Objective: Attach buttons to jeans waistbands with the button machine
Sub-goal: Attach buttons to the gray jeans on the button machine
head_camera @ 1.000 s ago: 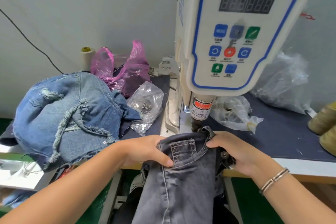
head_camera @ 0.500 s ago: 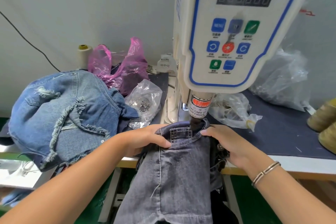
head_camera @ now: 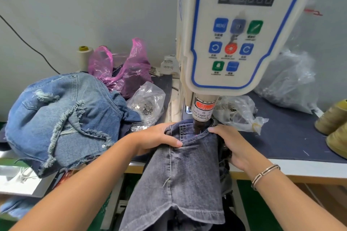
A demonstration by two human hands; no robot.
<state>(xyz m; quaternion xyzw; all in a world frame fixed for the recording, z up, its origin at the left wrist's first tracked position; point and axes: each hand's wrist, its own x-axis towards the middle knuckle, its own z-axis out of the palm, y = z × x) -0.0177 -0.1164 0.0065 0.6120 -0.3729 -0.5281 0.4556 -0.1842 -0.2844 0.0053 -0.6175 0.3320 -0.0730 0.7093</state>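
**Grey jeans waistband under the press head**

We see the faded grey denim jeans (head_camera: 180, 170) draped over the front edge of the dark-blue-topped worktop (head_camera: 293, 137), the waistband end lying on the machine bed and the rest hanging down toward us. The cloth is a soft, washed twill with paler wear streaks, pale topstitching along a long seam, and a small stitched patch pocket beside the waistband. The hem at the bottom curls under.

The white servo button machine with blue-edged control panel (head_camera: 238, 43) stands directly above. Its dark cylindrical plunger (head_camera: 199, 125), below a red-and-white warning label, is down on the waistband, between our two hands.

Our left hand (head_camera: 157, 139) rests on the jeans left of the plunger, thumb pressed along a fold and fingers curled over the edge: its grip is on the fabric. Our right hand (head_camera: 231, 144) grips the waistband's right side, fingers wrapped under the cloth; a thin metal bangle (head_camera: 264, 174) sits on that wrist.

To the left lies a heap of frayed light-blue denim garments (head_camera: 62, 118), rough-edged and distressed. Beside it is a crinkled clear plastic bag of metal buttons (head_camera: 146, 103), and behind that a glossy pink plastic bag (head_camera: 124, 69).
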